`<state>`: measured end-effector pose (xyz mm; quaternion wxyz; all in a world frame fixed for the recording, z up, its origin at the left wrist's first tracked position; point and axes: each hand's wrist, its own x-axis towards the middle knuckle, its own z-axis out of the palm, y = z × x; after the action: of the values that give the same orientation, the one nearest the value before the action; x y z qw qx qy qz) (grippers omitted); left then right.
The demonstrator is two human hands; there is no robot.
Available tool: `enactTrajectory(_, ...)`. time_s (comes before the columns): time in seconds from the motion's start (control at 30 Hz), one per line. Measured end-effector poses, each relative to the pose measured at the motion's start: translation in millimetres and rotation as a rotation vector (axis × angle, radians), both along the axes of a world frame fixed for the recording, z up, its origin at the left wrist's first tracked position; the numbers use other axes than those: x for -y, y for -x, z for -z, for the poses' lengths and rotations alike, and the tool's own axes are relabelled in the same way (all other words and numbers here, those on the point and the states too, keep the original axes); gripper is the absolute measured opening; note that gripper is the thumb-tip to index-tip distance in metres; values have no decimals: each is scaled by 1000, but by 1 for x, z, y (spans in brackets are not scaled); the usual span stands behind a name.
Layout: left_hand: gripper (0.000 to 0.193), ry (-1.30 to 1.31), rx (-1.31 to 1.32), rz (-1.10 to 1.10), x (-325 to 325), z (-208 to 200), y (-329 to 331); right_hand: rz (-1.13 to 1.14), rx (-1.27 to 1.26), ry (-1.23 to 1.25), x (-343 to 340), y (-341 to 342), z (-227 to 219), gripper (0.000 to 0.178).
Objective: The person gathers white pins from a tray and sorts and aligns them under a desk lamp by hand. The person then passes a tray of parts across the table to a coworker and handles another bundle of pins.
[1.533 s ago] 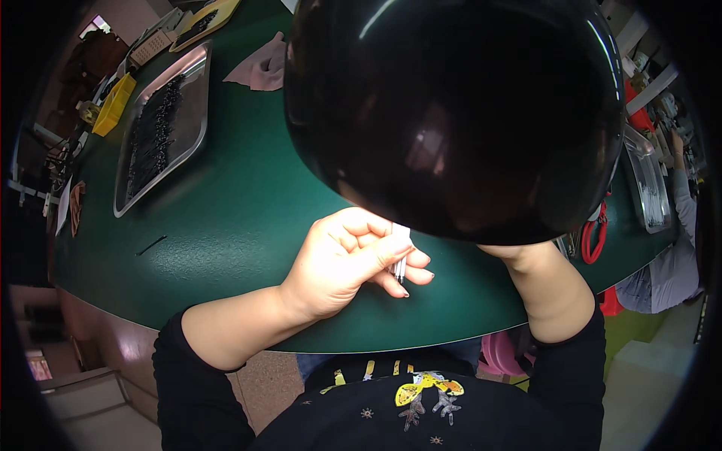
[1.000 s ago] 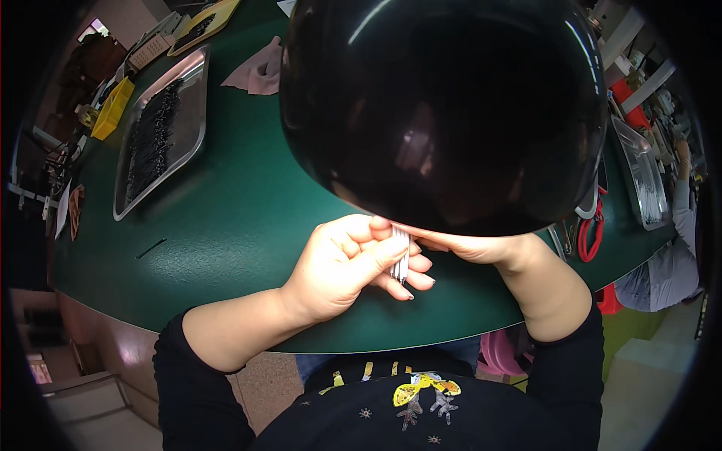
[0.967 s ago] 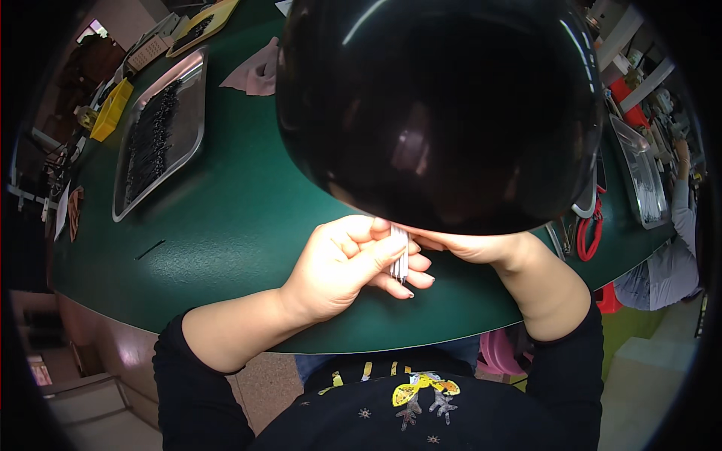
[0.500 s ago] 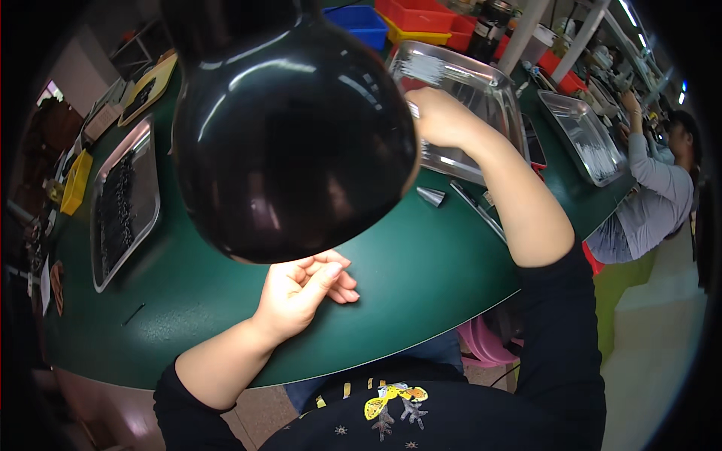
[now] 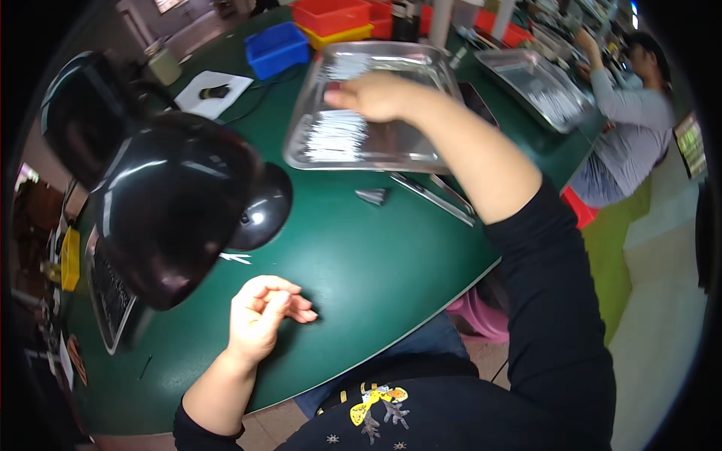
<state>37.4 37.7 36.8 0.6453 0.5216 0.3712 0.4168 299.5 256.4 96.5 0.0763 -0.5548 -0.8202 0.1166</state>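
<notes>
My right hand point(image 5: 376, 96) reaches over a shallow metal tray point(image 5: 398, 159), above bundles of thin white sticks point(image 5: 336, 135). Its fingers are smeared by motion, and a small dark red patch shows near the tips. Whether they hold anything cannot be seen. Near the front of the green table point(image 5: 368, 278), my left hand point(image 5: 259, 316) hovers or rests with fingers loosely curled and a little apart. Nothing shows in it. Several thin white strips point(image 5: 235, 258) lie just beyond it, partly behind the lamp. A grey metal cone point(image 5: 371, 196) lies before the tray.
A black desk lamp point(image 5: 173, 203) stands close at left. Tweezers point(image 5: 432, 198) lie right of the cone. Blue point(image 5: 277, 49) and red bins point(image 5: 331, 16) stand behind. A second tray of white sticks point(image 5: 538, 90) sits right, near a seated person point(image 5: 632, 124). A dark-filled tray point(image 5: 109, 293) is far left.
The view has shifted, so the lamp now sits further left and uncovers the white sticks and strips. My right hand has moved leftward over the tray. My left hand stays loosely curled.
</notes>
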Motion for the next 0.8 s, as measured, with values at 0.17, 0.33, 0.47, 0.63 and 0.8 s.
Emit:
enactTrajectory(0.17, 12, -74, -111, -41, 3, -5, 4, 143, -11, -118, 26, -113, -40, 58)
enactTrajectory(0.33, 9, -50, -156, -94, 2, 1, 0, 524, -246, -54, 76, -283, -39, 49)
enactTrajectory(0.47, 7, -156, -305, -120, 10, -4, -9, 937, -517, -191, 129, -369, -26, 39)
enactTrajectory(0.63, 7, -216, -335, -137, 14, -2, -11, 973, -725, -331, 132, -395, -4, 29)
enactTrajectory(0.8, 6, -251, -396, -142, 13, 4, -15, 809, -329, -563, 90, -394, 11, 21)
